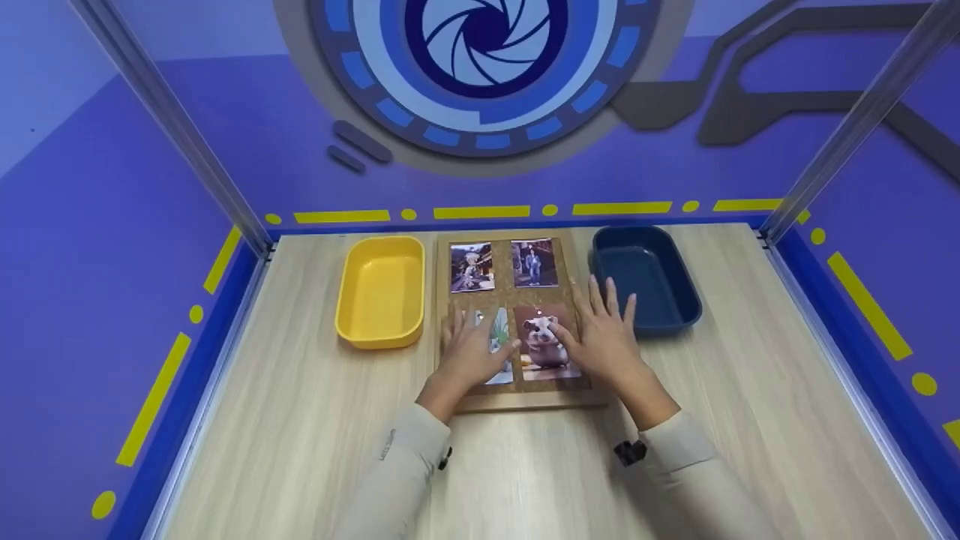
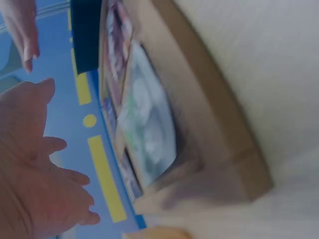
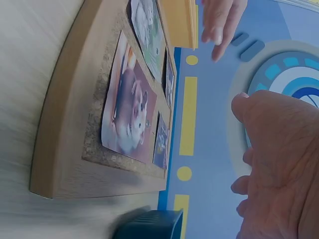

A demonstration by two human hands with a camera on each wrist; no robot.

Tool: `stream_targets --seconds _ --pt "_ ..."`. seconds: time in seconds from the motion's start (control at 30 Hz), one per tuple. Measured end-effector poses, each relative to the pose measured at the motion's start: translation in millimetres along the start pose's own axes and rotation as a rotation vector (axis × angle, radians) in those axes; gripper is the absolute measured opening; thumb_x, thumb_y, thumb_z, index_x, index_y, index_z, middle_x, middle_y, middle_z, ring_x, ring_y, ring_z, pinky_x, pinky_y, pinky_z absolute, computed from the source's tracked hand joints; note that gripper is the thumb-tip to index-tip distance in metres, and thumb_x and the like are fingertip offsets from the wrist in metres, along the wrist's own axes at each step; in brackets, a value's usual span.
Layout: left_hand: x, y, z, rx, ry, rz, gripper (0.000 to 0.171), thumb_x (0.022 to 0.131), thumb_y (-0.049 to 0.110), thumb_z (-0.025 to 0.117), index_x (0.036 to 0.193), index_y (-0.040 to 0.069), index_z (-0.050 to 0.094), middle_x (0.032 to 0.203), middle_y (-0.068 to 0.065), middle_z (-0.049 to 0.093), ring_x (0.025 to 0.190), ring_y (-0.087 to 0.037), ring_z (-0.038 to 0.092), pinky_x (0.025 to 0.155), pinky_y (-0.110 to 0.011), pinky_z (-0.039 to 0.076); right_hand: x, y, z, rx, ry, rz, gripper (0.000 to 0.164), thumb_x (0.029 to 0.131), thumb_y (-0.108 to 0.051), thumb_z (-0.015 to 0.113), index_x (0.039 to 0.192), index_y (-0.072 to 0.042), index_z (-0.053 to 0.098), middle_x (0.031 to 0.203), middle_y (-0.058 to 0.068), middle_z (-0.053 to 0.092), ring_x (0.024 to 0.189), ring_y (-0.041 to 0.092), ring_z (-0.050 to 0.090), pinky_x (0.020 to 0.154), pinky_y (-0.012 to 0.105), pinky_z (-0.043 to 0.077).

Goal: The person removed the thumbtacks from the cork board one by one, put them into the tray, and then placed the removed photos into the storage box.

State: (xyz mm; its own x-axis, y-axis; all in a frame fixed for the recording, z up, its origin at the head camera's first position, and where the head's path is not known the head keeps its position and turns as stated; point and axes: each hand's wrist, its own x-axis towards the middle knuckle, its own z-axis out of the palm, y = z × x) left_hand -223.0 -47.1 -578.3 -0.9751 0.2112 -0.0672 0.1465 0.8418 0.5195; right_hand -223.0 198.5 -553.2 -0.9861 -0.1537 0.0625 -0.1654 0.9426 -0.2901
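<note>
A wood-framed cork board lies on the table with photos on it in two rows. Over its lower left photo, with green leaves, hovers my left hand, fingers spread and holding nothing. My right hand is spread above the board's right edge, its thumb overlapping the hamster photo in the head view. Both wrist views show the palms raised off the board. The upper photos show a figure outdoors and a person standing. In the right wrist view the hamster photo curls slightly at its edges.
A yellow tray stands left of the board, and a dark blue tray stands close on its right, behind my right hand. Blue printed walls with metal corner posts enclose the wooden table.
</note>
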Motion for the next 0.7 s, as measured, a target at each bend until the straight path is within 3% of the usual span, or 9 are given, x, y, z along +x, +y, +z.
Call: stream_targets --seconds 0.17,0.37,0.53,0.7 --pt "9.4 2.2 19.6 -0.017 -0.023 0.039 0.082 0.1 0.057 0.065 0.167 0.019 0.038 0.175 -0.026 0.027 0.165 -0.053 0.012 0.134 -0.07 0.005 0 2 5 0.019 0.022 -0.054 0.088 0.103 -0.053 0.062 0.172 -0.014 0.022 0.177 0.027 0.018 0.166 0.051 0.007 0.133 0.072 0.004" --pt "19.7 3.1 36.6 -0.013 -0.015 0.029 0.084 0.096 0.055 0.071 0.166 0.02 0.041 0.174 -0.023 0.031 0.165 -0.054 0.012 0.133 -0.071 0.005 0 2 11 0.065 0.047 -0.1 0.088 0.1 -0.044 0.07 0.169 -0.007 0.029 0.174 0.033 0.022 0.165 0.053 0.012 0.134 0.069 0.011" --pt "24.3 4.2 46.7 -0.003 -0.025 0.015 0.088 0.091 0.054 0.073 0.165 0.02 0.041 0.175 -0.028 0.025 0.165 -0.055 0.009 0.132 -0.073 0.007 0 3 18 0.097 0.045 -0.129 0.084 0.1 -0.039 0.073 0.165 -0.002 0.035 0.175 0.034 0.017 0.166 0.051 0.011 0.134 0.066 0.016" --pt "27.4 1.5 56.9 -0.028 -0.063 0.014 0.094 0.092 0.06 0.071 0.17 0.025 0.031 0.178 -0.025 0.014 0.166 -0.051 0.001 0.132 -0.073 0.001 0 2 22 0.122 0.017 -0.127 0.082 0.099 -0.044 0.073 0.161 0.0 0.043 0.173 0.035 0.023 0.164 0.052 0.017 0.133 0.065 0.022"
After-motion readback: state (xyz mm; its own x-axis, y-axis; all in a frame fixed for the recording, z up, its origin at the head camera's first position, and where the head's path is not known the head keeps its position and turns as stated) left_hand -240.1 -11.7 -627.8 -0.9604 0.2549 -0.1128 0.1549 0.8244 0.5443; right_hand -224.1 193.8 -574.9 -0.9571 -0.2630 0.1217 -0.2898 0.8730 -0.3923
